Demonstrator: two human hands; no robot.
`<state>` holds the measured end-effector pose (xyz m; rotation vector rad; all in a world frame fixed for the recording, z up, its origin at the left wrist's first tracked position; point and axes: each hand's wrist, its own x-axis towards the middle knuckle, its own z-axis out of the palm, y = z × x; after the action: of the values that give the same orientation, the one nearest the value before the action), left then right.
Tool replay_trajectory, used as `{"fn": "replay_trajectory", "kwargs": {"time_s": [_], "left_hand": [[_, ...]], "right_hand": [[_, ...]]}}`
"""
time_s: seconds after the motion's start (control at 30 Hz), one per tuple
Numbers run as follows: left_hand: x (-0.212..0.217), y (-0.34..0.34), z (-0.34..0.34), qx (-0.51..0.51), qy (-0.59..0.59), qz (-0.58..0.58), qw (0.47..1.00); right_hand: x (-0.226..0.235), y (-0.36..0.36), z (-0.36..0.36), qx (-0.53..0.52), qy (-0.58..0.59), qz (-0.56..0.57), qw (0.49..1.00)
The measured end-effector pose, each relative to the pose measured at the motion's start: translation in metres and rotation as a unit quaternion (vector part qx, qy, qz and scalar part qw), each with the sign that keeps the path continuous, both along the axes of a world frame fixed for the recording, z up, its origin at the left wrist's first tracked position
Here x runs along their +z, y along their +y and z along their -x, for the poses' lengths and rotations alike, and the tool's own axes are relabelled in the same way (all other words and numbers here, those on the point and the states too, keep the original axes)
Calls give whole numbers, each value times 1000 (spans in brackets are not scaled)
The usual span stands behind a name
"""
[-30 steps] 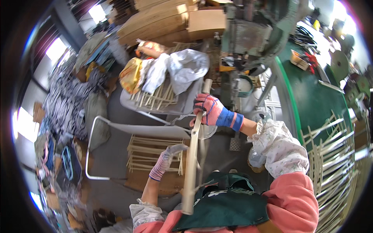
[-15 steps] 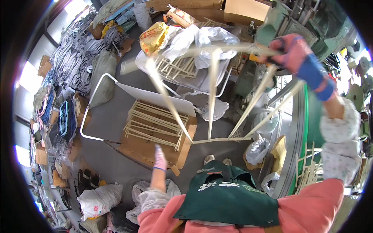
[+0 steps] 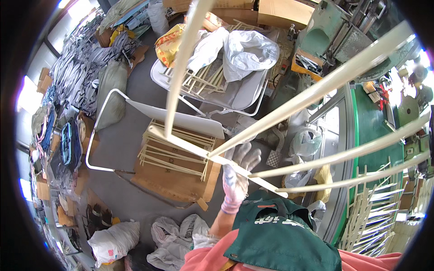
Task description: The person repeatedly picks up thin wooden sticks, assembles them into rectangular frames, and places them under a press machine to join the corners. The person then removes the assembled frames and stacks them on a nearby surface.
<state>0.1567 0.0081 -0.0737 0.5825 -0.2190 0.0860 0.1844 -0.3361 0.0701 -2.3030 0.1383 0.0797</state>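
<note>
In my head view, the pale frame (image 3: 190, 147) slants across my left hand (image 3: 235, 185), whose fingers spread past its bar. Cardboard (image 3: 181, 187) lies left of that hand. My right is out of sight; I cannot tell its state.

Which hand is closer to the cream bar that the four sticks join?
Left. The left hand is just behind the cream bar, though touching is unclear; the right hand is out of view.
</note>
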Motion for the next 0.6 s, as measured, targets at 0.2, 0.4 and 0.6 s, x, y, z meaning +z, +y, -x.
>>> {"fn": "replay_trajectory", "kwargs": {"time_s": [0.2, 0.4, 0.6], "left_hand": [[53, 6, 19, -68, -18, 106, 992], [71, 21, 19, -28, -54, 74, 995], [69, 32, 17, -44, -79, 83, 992]], "right_hand": [[-89, 22, 38, -37, 91, -98, 990], [-122, 46, 38, -36, 108, -135, 984], [-136, 58, 36, -41, 114, -157, 980]]}}
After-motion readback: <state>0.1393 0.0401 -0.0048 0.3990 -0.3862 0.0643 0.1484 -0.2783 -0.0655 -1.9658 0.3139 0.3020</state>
